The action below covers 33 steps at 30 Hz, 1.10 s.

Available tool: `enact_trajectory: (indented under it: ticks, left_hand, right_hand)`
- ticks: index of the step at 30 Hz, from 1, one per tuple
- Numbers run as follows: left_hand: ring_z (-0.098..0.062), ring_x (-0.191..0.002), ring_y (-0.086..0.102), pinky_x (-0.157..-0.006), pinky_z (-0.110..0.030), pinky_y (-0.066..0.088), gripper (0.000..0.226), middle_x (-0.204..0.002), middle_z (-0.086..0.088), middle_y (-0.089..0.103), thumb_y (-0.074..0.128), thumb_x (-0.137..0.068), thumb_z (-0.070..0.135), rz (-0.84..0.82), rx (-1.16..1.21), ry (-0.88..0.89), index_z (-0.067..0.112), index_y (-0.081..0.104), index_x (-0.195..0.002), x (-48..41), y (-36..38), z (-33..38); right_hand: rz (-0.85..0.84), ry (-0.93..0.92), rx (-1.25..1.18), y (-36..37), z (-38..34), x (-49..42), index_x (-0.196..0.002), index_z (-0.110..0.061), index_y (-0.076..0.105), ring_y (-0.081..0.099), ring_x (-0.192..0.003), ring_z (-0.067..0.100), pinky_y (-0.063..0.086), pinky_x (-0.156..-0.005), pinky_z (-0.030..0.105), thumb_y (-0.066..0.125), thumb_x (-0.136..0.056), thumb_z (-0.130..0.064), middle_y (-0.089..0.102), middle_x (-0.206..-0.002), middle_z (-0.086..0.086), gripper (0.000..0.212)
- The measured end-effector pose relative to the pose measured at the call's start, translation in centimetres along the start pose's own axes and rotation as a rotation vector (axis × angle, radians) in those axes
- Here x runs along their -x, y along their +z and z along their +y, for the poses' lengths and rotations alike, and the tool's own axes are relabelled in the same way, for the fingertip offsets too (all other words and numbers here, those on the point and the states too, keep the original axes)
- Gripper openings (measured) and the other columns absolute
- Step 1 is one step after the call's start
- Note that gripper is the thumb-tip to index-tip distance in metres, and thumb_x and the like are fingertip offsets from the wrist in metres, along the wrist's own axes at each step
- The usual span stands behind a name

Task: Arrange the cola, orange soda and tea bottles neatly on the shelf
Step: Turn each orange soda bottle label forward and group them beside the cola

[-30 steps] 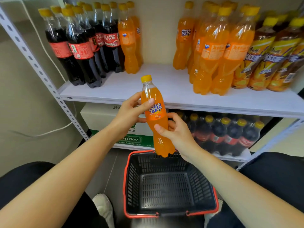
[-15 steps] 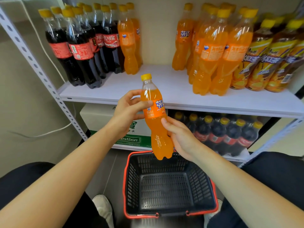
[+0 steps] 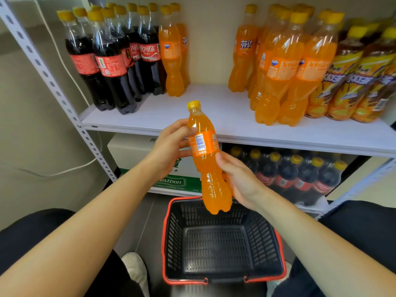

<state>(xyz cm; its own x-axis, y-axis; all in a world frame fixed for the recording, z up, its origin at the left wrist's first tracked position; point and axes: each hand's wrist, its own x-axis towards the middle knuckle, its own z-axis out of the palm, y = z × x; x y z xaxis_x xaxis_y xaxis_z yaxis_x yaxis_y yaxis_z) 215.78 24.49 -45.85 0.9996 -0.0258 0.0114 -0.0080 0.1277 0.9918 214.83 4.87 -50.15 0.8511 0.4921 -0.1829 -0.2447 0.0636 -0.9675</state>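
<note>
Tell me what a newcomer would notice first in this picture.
An orange soda bottle stands out at the centre, gripped by the left hand at its label and the right hand lower down, above a black shopping basket. Behind, the white shelf carries cola bottles at left, orange soda bottles at right, tea bottles at far right.

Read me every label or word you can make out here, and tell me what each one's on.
"可口可乐": cola bottles.
"Fanta": left orange soda bottle.
"芬达": right orange soda bottle.
"冰红茶": tea bottles.
"estbon" and "Purified Drinking Water": green carton, first letters hidden.
Too small to read: barcode and fine print on the held orange soda bottle.
</note>
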Motion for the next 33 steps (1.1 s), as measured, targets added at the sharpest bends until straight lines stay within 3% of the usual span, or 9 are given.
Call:
enact_trajectory:
  ticks: [4,7,10,13,17,19,23,26,33]
  left_hand:
    - [-0.021,-0.094,0.075,-0.071,-0.029,0.06,0.042,-0.108,-0.005,0.075,0.077,-0.087,0.033,0.046,-0.05,0.039,0.021,0.064,-0.126,0.1,0.0,-0.1]
    - [-0.016,-0.093,0.075,-0.07,-0.026,0.059,0.048,-0.109,-0.005,0.073,0.075,-0.082,0.044,0.056,-0.123,0.031,0.023,0.066,-0.124,0.2,0.2,-0.5]
    - [-0.016,-0.096,0.073,-0.071,-0.023,0.058,0.045,-0.107,0.0,0.075,0.072,-0.085,0.055,0.032,-0.163,-0.024,0.025,0.07,-0.118,0.1,0.3,-0.6]
    - [-0.01,-0.087,0.073,-0.071,-0.024,0.058,0.043,-0.095,0.009,0.075,0.063,-0.082,0.049,0.041,-0.055,-0.078,0.026,0.072,-0.117,-0.1,0.1,-0.4]
    - [-0.016,-0.091,0.072,-0.075,-0.029,0.058,0.034,-0.101,0.002,0.074,0.065,-0.084,0.03,-0.039,0.021,-0.058,0.021,0.07,-0.116,-0.2,-0.3,-0.3]
    - [-0.018,-0.093,0.073,-0.075,-0.032,0.058,0.034,-0.104,0.0,0.075,0.069,-0.085,0.028,-0.058,0.016,-0.032,0.022,0.069,-0.118,0.0,-0.3,-0.1]
    - [-0.019,-0.097,0.074,-0.073,-0.029,0.059,0.04,-0.112,-0.005,0.073,0.081,-0.082,0.026,-0.077,-0.092,0.081,0.027,0.068,-0.12,0.5,0.2,-0.1]
    - [-0.017,-0.09,0.074,-0.074,-0.031,0.061,0.04,-0.105,0.0,0.07,0.087,-0.079,0.025,-0.094,-0.195,0.153,0.029,0.072,-0.116,1.0,1.1,-0.5]
    - [-0.011,-0.083,0.072,-0.064,-0.024,0.058,0.05,-0.091,0.002,0.065,0.087,-0.067,0.041,0.101,-0.267,0.106,0.019,0.07,-0.109,1.3,1.6,-0.6]
  right_hand:
    - [-0.016,-0.011,0.051,0.3,-0.2,0.1,-0.13,-0.036,0.06,0.067,-0.118,0.018,0.054,-0.101,0.042,0.067,-0.085,-0.059,0.072,-0.124,-0.005,0.051]
    - [0.107,-0.074,0.229,0.5,0.0,0.0,-0.127,-0.035,0.054,0.072,-0.107,0.018,0.058,-0.096,0.046,0.085,-0.072,-0.054,0.07,-0.122,-0.004,0.066]
    - [0.057,-0.045,0.151,0.2,0.3,0.2,-0.131,-0.026,0.048,0.076,-0.097,0.027,0.061,-0.09,0.05,0.08,-0.075,-0.046,0.069,-0.124,0.005,0.068]
    - [-0.012,-0.009,0.059,0.1,0.4,0.3,-0.136,-0.024,0.051,0.074,-0.104,0.03,0.06,-0.088,0.043,0.074,-0.087,-0.044,0.072,-0.119,0.005,0.057]
    - [-0.068,0.015,0.02,-0.3,0.3,0.2,-0.135,-0.028,0.056,0.07,-0.113,0.024,0.056,-0.09,0.037,0.067,-0.089,-0.045,0.072,-0.122,0.001,0.05]
    - [-0.064,0.004,0.078,-0.3,0.1,0.2,-0.133,-0.03,0.057,0.069,-0.113,0.018,0.056,-0.091,0.034,0.073,-0.084,-0.048,0.072,-0.123,-0.002,0.055]
    - [0.064,-0.085,0.34,-0.2,0.0,0.0,-0.125,-0.034,0.059,0.071,-0.104,0.009,0.057,-0.09,0.033,0.085,-0.074,-0.045,0.072,-0.116,-0.007,0.058]
    - [0.159,-0.127,0.417,-0.2,0.3,0.0,-0.124,-0.036,0.048,0.069,-0.1,0.005,0.056,-0.08,0.022,0.09,-0.073,-0.039,0.066,-0.118,-0.011,0.066]
    - [0.161,-0.199,0.514,0.1,1.1,-0.4,-0.117,-0.048,0.046,0.062,-0.112,0.008,0.056,-0.091,0.032,0.093,-0.066,-0.045,0.061,-0.12,-0.017,0.069]
